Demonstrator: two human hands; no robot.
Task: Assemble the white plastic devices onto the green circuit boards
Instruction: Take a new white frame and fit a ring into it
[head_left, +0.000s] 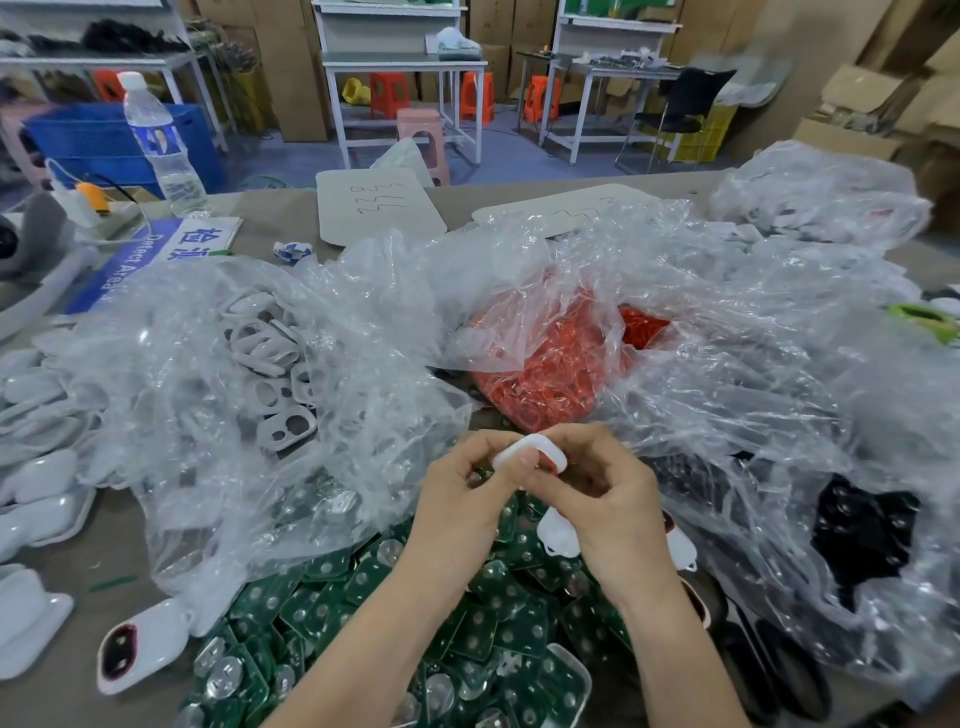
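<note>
The left hand (462, 499) and right hand (608, 514) are both pinching one white plastic device (530, 449), fingers curled, over an uncountable heap of green circuit boards (498, 623); clear bags (291, 415) are crowding either side.

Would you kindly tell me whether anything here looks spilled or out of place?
The green circuit boards lie in a loose, overlapping heap spilling out of a clear bag onto the table; no damage shows.
</note>
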